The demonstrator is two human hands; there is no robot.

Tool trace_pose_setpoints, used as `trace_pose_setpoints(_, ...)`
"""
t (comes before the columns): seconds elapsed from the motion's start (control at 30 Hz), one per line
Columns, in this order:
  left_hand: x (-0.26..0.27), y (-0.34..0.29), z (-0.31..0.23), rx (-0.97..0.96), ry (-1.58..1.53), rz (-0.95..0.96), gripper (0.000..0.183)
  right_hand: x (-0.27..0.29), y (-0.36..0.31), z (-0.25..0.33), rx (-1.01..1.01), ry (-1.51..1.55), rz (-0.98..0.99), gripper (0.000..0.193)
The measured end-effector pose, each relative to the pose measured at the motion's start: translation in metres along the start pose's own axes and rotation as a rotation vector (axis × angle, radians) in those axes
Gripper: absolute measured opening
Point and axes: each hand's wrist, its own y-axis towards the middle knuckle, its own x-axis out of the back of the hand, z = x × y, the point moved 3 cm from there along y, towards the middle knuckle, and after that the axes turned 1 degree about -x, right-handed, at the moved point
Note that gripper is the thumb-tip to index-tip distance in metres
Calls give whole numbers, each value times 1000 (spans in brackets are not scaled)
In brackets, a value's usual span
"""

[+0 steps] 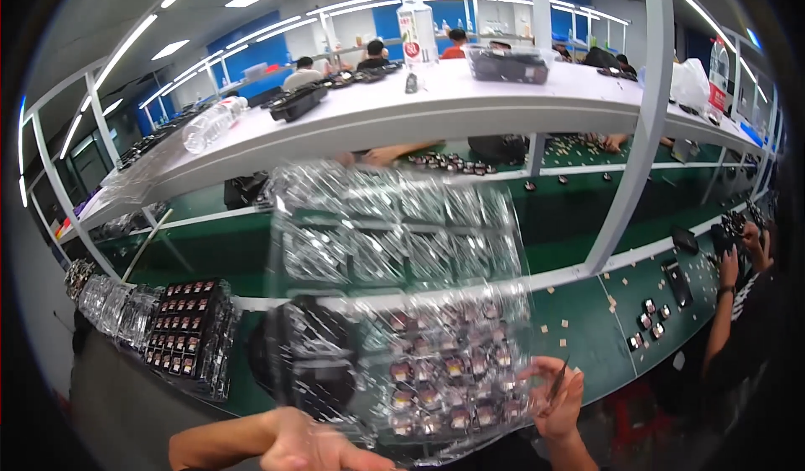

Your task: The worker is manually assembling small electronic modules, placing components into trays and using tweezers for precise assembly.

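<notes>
The clear plastic tray hangs over the counter's near edge, between both hands. The left hand meets its lower-left edge, grip unclear; the right hand, at its right edge, grips a dark pointed tool.

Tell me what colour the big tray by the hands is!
The tray is colourless, see-through plastic with whitish glare; the head view shows it best.

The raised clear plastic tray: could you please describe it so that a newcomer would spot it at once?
Below the long white shelf runs a green bench. On its near side, by the left hand and right hand, is a large clear plastic tray. Unlike the trays stacked on the bench at left, it is raised and see-through.
</notes>
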Motion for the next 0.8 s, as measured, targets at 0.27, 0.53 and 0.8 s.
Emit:
trace_pose_setpoints(0.27, 8, -3, -86, 801, -665, 648, 27, 48, -3, 11, -151, -278, -269, 47)
trace_pose_setpoints(0.53, -16, -25, -113, 924, -1166, 987, 30, 86, 1, -35, -206, -686, -209, 45)
trace_pose_setpoints(0.8, -19, -29, -115, 1023, -1258, 1220, 33, 75, 3, -42, -204, -912, -238, 42)
